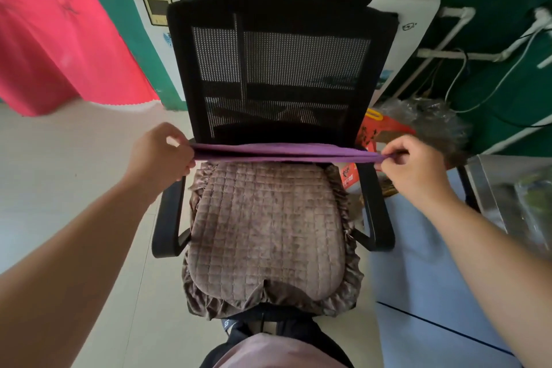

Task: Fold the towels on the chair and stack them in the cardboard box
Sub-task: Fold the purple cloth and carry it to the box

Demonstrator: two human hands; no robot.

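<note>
While both hands pinch it, purple towel [277, 152] taut above chair [268, 218], seemingly folded

A purple towel [277, 152], folded into a flat layered band, is hanging stretched level above the black mesh chair [277, 69], over its quilted brown seat.

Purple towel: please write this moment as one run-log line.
purple towel: held taut above seat | left hand: grips end | right hand: pinches end
</note>
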